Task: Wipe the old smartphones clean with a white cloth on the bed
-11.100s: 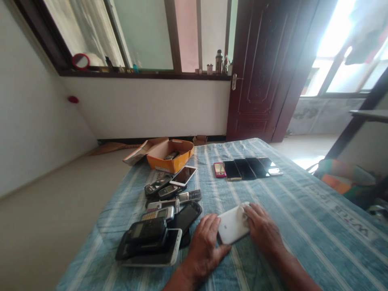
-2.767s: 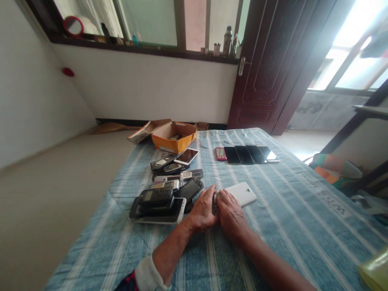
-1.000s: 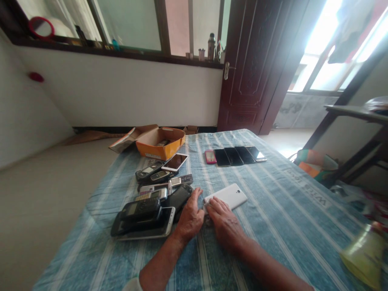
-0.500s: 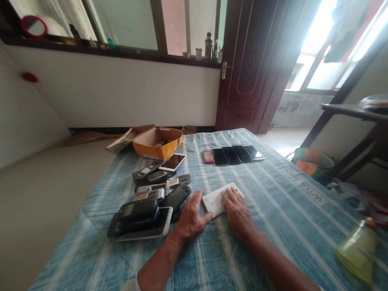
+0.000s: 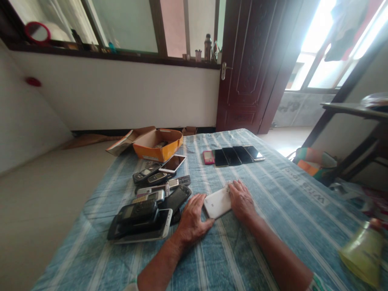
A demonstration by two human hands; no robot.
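Observation:
A white smartphone [image 5: 217,203] lies back up on the striped blue cloth, between my two hands. My left hand [image 5: 193,218] grips its left end, with the thumb at the near corner and the fingers at the far corner. Over its right end lies my right hand [image 5: 242,201], fingers bent across the far edge; its thumb is mostly hidden. To the left is a heap of old phones: a black handset [image 5: 138,211] on top of a large silver-edged phone [image 5: 165,226], a dark slider-like phone [image 5: 176,199], a keypad phone [image 5: 178,181] and a white-framed phone [image 5: 172,163].
Farther off, several dark phones [image 5: 233,156] lie in a row beside a small pink-edged item [image 5: 208,157]. An open orange box [image 5: 157,150] stands at the far left of the cloth [image 5: 273,226]. A yellowish translucent container [image 5: 362,252] is at the right.
My right hand has shifted slightly right and away from me along the phone, uncovering more of its white back. My left hand stays at the left end.

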